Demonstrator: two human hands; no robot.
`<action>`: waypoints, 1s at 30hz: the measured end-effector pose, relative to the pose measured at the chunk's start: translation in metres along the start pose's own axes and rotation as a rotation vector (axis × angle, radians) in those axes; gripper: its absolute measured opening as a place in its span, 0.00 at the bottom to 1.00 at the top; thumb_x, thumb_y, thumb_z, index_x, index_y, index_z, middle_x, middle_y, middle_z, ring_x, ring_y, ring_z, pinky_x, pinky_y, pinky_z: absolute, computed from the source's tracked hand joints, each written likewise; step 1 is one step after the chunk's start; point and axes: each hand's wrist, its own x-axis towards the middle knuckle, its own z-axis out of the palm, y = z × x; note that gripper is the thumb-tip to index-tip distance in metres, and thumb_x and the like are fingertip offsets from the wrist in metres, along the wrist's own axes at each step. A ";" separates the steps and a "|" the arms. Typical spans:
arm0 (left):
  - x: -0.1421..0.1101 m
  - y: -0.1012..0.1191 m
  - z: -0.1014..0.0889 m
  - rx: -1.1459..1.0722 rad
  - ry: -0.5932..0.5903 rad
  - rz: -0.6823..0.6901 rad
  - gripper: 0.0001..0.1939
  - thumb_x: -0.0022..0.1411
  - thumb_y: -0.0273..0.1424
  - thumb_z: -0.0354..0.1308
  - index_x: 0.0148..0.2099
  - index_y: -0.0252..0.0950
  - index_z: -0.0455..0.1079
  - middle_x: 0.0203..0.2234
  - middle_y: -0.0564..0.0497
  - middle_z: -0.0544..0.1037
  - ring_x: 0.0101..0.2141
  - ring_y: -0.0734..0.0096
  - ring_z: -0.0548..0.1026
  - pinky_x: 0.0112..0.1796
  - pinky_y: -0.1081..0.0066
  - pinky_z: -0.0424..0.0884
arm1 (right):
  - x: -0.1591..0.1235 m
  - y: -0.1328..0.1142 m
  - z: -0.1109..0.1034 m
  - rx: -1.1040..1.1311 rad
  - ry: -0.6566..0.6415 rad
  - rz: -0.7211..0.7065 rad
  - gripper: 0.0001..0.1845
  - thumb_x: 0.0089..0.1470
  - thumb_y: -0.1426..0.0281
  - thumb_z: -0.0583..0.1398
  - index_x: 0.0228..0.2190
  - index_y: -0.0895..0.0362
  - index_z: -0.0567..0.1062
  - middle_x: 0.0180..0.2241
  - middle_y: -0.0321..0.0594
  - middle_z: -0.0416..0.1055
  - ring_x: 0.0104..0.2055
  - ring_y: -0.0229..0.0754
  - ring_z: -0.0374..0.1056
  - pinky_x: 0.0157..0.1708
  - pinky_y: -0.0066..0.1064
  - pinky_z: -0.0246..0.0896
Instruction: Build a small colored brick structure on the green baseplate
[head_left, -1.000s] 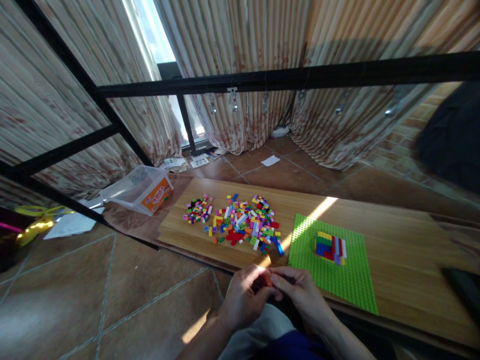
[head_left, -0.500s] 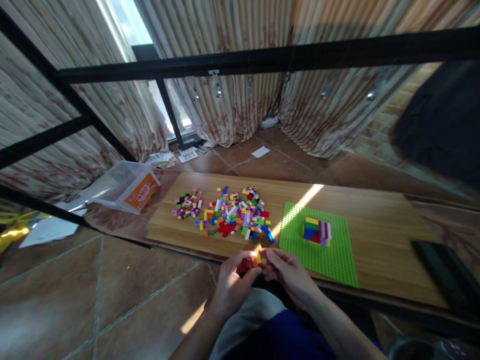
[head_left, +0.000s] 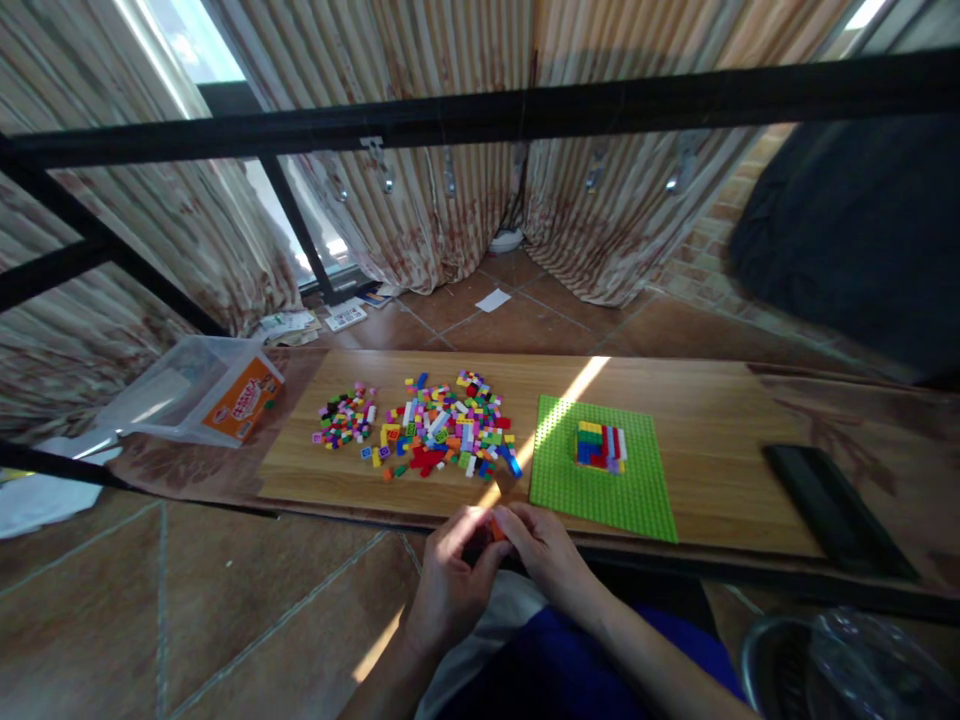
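Both hands meet over the near edge of the table. My left hand (head_left: 456, 565) is closed on an orange toy brick (head_left: 497, 530), most of which the fingers hide. Pressed against the same brick is my right hand (head_left: 541, 545), its thumb and fingers pinched at the brick's right side. Beyond the hands a large heap of loose bricks (head_left: 442, 425) lies spread on the wood. To the right rests a green baseplate (head_left: 645, 500), bearing a low block of bricks (head_left: 600, 447) in yellow, green, blue, red and white.
A smaller brick pile (head_left: 345, 415) lies left of the heap. At the left end stands a clear plastic box (head_left: 187, 390) with an orange label. A black flat object (head_left: 836, 510) lies on the right. A black metal bar (head_left: 465, 118) crosses beyond the table (head_left: 697, 400).
The head view has shifted, so the table appears farther left. The hands have closed more tightly together; the yellow part seen between the fingers earlier no longer shows, only orange.
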 end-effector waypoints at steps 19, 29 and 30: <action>0.005 -0.020 0.009 -0.431 0.047 -0.309 0.19 0.56 0.38 0.62 0.47 0.34 0.70 0.32 0.48 0.77 0.33 0.71 0.74 0.38 0.73 0.71 | -0.007 -0.006 -0.005 0.827 0.119 0.217 0.23 0.50 0.51 0.59 0.19 0.56 0.64 0.14 0.30 0.60 0.15 0.31 0.51 0.16 0.26 0.50; 0.024 -0.008 0.024 -0.731 0.068 -0.405 0.22 0.52 0.39 0.65 0.47 0.33 0.73 0.32 0.49 0.76 0.30 0.75 0.73 0.36 0.72 0.71 | 0.013 -0.007 -0.014 0.627 0.171 0.253 0.24 0.51 0.49 0.56 0.19 0.56 0.65 0.13 0.28 0.56 0.14 0.31 0.49 0.15 0.26 0.42; 0.025 -0.010 0.024 -0.750 0.096 -0.420 0.22 0.51 0.39 0.66 0.46 0.33 0.73 0.32 0.49 0.77 0.29 0.75 0.73 0.36 0.73 0.71 | 0.018 -0.007 -0.017 0.487 0.175 0.223 0.25 0.53 0.49 0.54 0.19 0.56 0.64 0.13 0.29 0.56 0.14 0.31 0.49 0.15 0.26 0.42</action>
